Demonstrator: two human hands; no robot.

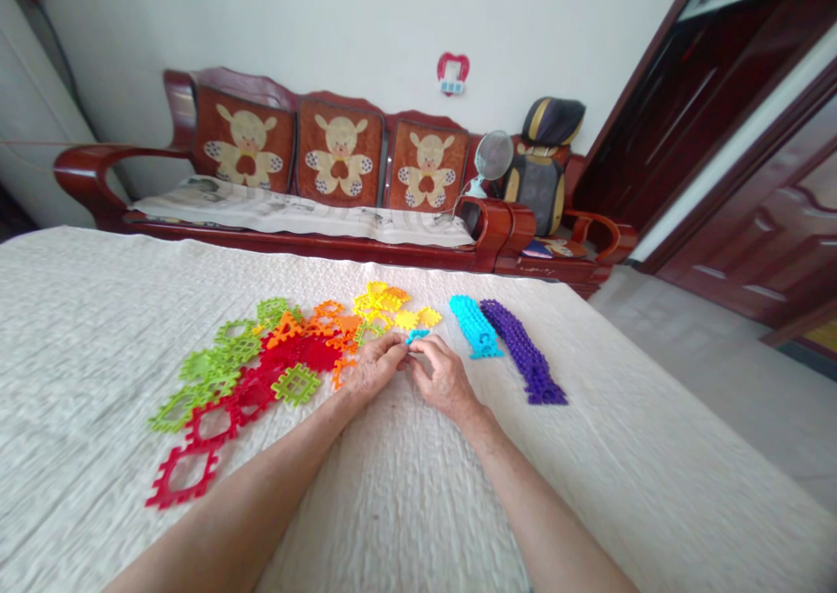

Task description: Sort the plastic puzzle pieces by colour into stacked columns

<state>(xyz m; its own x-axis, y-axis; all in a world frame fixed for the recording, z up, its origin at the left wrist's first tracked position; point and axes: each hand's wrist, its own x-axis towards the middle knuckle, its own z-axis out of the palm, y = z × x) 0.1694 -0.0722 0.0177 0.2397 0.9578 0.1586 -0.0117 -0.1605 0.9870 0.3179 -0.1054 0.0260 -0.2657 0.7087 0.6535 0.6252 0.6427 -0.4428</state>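
Both hands meet over the middle of the table, fingers pinched around a small light-blue toy tile (pixel 417 336) with a notched edge. My left hand (pixel 377 366) has its fingers closed at the tile's left side. From the right, my right hand (pixel 445 375) pinches it too; the fingers hide most of it. Just right lies a stack of light-blue tiles (pixel 474 324), with a longer stack of purple tiles (pixel 523 349) beside it. Yellow tiles (pixel 379 298), orange tiles (pixel 332 310), red tiles (pixel 213 423) and green tiles (pixel 296 385) spread loosely to the left.
The pieces lie on a table under a cream quilted cloth (pixel 654 488). Behind it stands a wooden sofa (pixel 228 87) with bear-patterned cushions (pixel 340 153). A small fan (pixel 493 155) and an armchair (pixel 602 240) are at the right, near a dark door (pixel 751 218).
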